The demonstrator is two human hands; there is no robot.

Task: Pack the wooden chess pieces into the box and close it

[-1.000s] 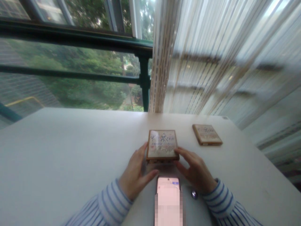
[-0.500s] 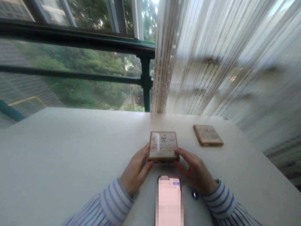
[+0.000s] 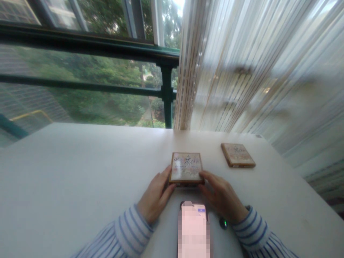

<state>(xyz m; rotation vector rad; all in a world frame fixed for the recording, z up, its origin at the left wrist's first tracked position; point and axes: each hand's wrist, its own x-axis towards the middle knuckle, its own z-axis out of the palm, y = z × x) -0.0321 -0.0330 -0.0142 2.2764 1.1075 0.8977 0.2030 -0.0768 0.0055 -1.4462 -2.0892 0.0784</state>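
Note:
A flat, squarish box (image 3: 186,167) with brown edges and a pale printed lid bearing dark brush-style lettering is held between both hands, above the white table. My left hand (image 3: 156,195) grips its left side, thumb at the near left corner. On the opposite side my right hand (image 3: 224,195) has fingers on the right edge of the lid and the thumb at the near right corner. Farther right lies a second, matching box (image 3: 238,154), which neither hand touches. The fingertips under the held box are hidden.
Nearer to me, a phone (image 3: 202,210) lies between my forearms, mostly covered by a pixelated patch. A small dark round object (image 3: 223,223) with a green light sits by my right wrist. Behind the white table (image 3: 80,179) stand a green railing (image 3: 166,93) and a string curtain (image 3: 212,71).
The held box has tipped slightly, its far edge now a little lower in view. The small round object now shows a green light. Both hands have stayed nearly in place.

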